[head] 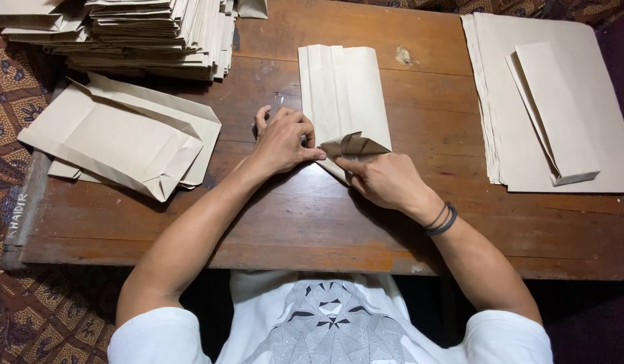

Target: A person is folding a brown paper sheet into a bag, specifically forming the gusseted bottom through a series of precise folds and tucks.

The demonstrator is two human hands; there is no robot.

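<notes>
Hands (339, 158) folding paper bag (344, 94), stacks (157, 34) around

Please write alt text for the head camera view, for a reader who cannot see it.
Both hands, left hand and right hand, fold the near end of a tan paper bag on a wooden table. Folded bags lie left, flat paper sheets right.

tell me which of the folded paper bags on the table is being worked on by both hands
The folded paper bag at the table's centre: the left hand and right hand pinch its near end; the others lie untouched.
</notes>
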